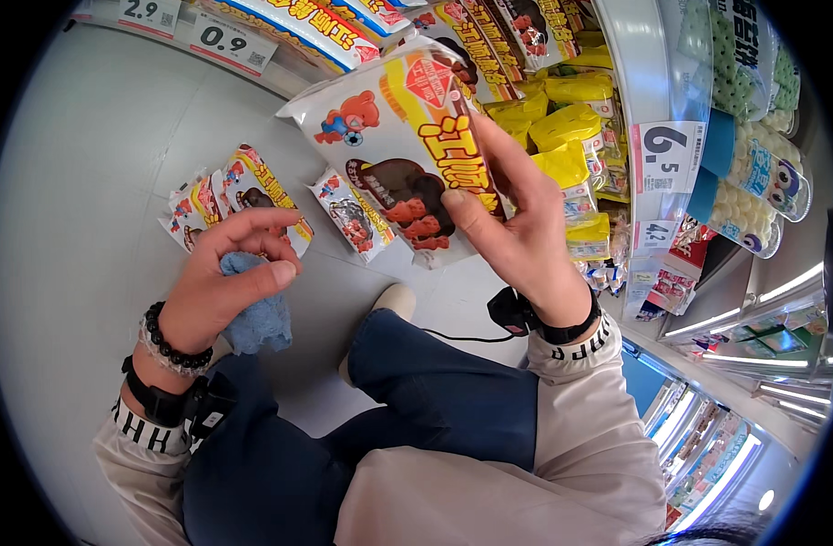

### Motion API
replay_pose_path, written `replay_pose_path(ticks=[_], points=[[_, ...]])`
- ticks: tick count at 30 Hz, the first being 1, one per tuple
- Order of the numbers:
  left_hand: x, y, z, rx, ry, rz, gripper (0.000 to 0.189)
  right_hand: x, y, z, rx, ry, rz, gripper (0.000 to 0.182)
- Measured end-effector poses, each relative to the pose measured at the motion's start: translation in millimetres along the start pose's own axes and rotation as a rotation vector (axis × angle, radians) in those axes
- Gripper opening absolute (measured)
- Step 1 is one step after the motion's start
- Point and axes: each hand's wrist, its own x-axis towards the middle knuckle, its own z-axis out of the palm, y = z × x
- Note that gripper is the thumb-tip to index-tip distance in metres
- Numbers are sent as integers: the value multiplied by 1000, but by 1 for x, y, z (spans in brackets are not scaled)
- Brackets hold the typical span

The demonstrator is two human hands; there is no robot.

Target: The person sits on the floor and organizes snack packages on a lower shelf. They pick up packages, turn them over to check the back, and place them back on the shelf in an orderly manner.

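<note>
My right hand (519,211) grips a white snack packet (389,150) by its right side, thumb on the front. The packet shows a cartoon bear and a brown picture, with yellow lettering along one edge. In my left hand (232,266) a crumpled blue cloth (259,310) is held against the palm by the fingers. Beyond that hand, similar snack packets (252,191) lie on the floor, partly covered by my fingers. Another small packet (351,215) rests on the floor between my hands, its upper right edge behind the held packet.
A bottom shelf holds yellow-topped packets (567,130) and more snack packets (478,48). Price tags line its edges (232,44). At right, cups of white round pieces (765,164) sit on a higher shelf. Grey floor tiles (95,170) extend left; my shoe (394,300) is below the packets.
</note>
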Motion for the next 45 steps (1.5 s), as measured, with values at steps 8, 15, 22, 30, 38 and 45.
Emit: replay_pose_path(ticks=[8, 15, 22, 30, 38, 45], points=[[6, -4, 18, 132, 36, 156, 56, -4, 7, 45, 935, -400, 513, 34], [3, -9, 25, 116, 133, 220, 78, -9, 6, 82, 1529, -519, 841, 42], [2, -9, 28, 158, 208, 224, 77, -20, 10, 95, 1447, -665, 827, 36], [6, -6, 23, 242, 274, 198, 68, -28, 18, 100, 1976, -710, 929, 51], [14, -13, 15, -32, 272, 236, 62, -30, 18, 110, 2071, -816, 953, 48], [18, -14, 7, 31, 332, 213, 47, -35, 2, 115, 2047, -813, 787, 32]])
